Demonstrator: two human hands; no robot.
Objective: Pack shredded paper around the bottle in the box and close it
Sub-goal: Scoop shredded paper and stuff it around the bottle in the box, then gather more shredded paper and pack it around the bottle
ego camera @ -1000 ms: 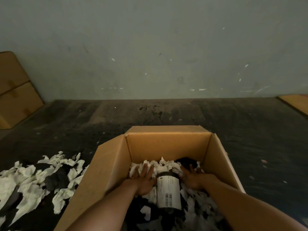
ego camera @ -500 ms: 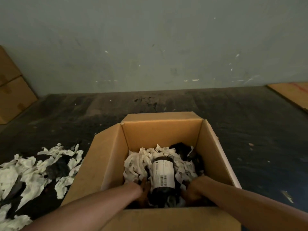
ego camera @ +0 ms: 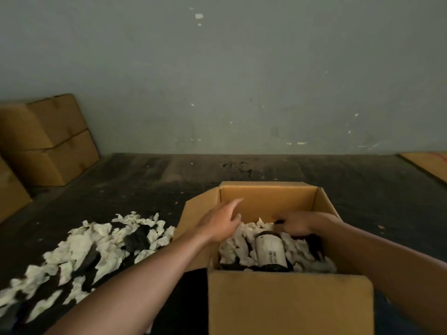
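A dark bottle [ego camera: 270,252] with a white barcode label is lying in the open cardboard box [ego camera: 287,303], white shredded paper [ego camera: 235,247] bedding around it.

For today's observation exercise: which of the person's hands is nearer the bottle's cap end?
Right. The right hand reaches into the box, just above the far end of the bottle. The left hand hovers higher, over the box's left wall, fingers extended.

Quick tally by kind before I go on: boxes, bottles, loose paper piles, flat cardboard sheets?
Open box: 1
Closed boxes, stacked far left: at least 3, one cut by the frame edge
Bottle: 1
Loose paper pile on floor: 1
Flat cardboard sheet: 1
Total: 7
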